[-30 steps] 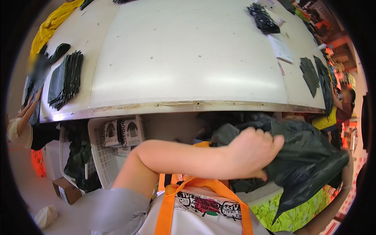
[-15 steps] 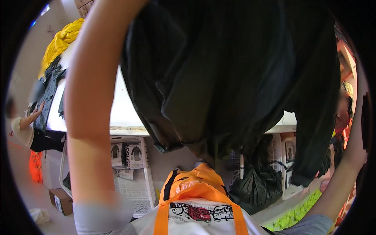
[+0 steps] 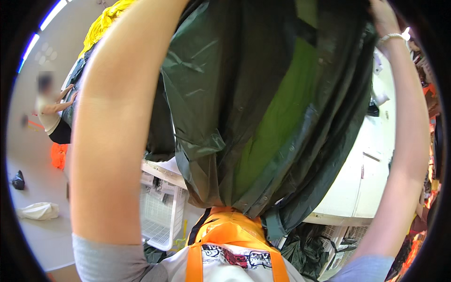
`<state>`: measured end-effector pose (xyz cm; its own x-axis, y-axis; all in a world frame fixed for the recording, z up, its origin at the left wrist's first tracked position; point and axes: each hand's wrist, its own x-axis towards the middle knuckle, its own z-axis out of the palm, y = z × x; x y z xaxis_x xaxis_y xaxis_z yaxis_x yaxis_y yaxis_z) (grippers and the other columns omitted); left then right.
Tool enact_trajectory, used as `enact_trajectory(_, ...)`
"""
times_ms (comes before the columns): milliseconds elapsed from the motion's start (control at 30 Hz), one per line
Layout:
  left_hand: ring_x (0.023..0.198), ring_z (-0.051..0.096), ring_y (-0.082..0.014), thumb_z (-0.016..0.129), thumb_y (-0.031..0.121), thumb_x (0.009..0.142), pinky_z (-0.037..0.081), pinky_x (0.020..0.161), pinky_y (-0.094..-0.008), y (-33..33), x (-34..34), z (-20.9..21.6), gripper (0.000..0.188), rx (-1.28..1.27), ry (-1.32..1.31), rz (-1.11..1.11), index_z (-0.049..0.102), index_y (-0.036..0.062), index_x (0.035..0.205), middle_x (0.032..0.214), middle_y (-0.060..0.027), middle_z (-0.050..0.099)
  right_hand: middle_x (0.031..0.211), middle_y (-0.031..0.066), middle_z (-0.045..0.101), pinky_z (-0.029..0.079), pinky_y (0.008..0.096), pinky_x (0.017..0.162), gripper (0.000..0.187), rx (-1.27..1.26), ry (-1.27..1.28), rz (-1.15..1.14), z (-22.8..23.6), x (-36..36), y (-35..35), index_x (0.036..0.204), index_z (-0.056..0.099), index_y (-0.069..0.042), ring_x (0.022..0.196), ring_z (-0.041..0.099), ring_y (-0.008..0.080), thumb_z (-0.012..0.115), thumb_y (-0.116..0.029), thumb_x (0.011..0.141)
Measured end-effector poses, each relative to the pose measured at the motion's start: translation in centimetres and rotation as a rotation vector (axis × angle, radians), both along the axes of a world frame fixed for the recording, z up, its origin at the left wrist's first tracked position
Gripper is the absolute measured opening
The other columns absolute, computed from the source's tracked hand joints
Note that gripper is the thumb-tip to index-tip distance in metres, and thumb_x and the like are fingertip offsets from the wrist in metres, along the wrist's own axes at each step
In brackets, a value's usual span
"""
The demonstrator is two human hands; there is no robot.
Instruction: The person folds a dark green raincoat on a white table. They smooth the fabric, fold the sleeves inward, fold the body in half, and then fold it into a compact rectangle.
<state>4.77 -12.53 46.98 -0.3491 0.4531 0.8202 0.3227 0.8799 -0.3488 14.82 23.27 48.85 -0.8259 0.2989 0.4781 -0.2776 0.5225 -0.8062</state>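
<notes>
A dark green raincoat (image 3: 202,89) with a row of snaps hangs spread out before me, its lower edge reaching down to my orange apron (image 3: 228,225). Between its front edges shows a brighter green inner side. At the coat's upper right edge, my right hand (image 3: 384,19) is closed on the fabric; some of its fingers are cut off by the top of the picture. My left arm rises along the coat's left side, and its hand lies beyond the top edge, out of sight.
Behind the coat stands a white table (image 3: 347,188). White plastic baskets (image 3: 162,216) and a black bag (image 3: 303,251) are below it. At the far left another person (image 3: 49,110) leans over dark fabric, with yellow fabric (image 3: 105,21) beyond. A white sack (image 3: 40,211) lies on the floor.
The coat has turned and spread, now showing its snaps and bright green inside. My right arm has swung up and inward, bringing that hand into view at the coat's edge.
</notes>
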Motion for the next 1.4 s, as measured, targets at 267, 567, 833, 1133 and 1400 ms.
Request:
enact_trajectory(267,0.131,0.035,-0.0405,0.066,0.043,0.080,0.026,0.108,-0.0476,-6.3,11.9,-35.6,0.088,0.194,-0.918,0.130,0.022,0.0028,0.146,0.147,-0.0223,0.031,0.101,0.0113,0.065,0.049,0.0318,0.079,0.033,0.081,-0.660,0.512,-33.7,-0.2,-3.5,0.112,0.061,0.000,0.087,0.060,0.0174,0.053,-0.026,0.092)
enact_trajectory(567,0.106,0.052,-0.0378,0.074,0.036,0.075,0.043,0.090,-0.0429,-14.2,36.7,-43.7,0.074,0.790,-1.368,0.536,0.042,-0.0047,0.129,0.118,-0.0226,0.050,0.076,0.0190,0.066,0.050,0.0407,0.071,0.030,0.096,-1.321,0.288,-44.5,30.2,-10.0,0.085,0.066,0.002,0.076,0.064,0.0365,0.065,-0.027,0.083)
enact_trajectory(833,0.094,0.060,-0.0202,0.052,0.021,0.095,0.047,0.081,-0.0321,-17.6,32.8,-45.8,0.031,1.449,-1.746,0.197,0.058,-0.0037,0.113,0.099,-0.0083,0.065,0.088,0.0242,0.056,0.045,0.0404,0.075,0.020,0.106,-0.891,0.045,-47.0,31.2,-18.2,0.088,0.054,0.006,0.084,0.055,0.0406,0.060,-0.008,0.076)
enact_trajectory(1133,0.094,0.059,-0.0203,0.059,0.020,0.090,0.045,0.084,-0.0309,-25.6,18.2,-49.7,0.037,1.174,-1.558,0.162,0.053,-0.0046,0.117,0.103,-0.0147,0.062,0.079,0.0197,0.059,0.045,0.0420,0.070,0.028,0.523,-0.664,-0.656,-43.8,25.6,2.9,0.085,0.050,0.000,0.072,0.056,0.0361,0.053,-0.027,0.093)
enact_trajectory(1400,0.098,0.055,-0.0322,0.068,0.014,0.077,0.042,0.086,-0.0418,-15.7,29.2,-42.1,0.032,0.542,-0.964,-0.206,0.056,0.0050,0.105,0.102,-0.0134,0.059,0.094,0.0121,0.062,0.049,0.0339,0.078,0.014,0.304,-0.455,-0.113,-41.6,26.6,-17.7,0.098,0.063,-0.004,0.086,0.061,0.0259,0.054,-0.014,0.092)
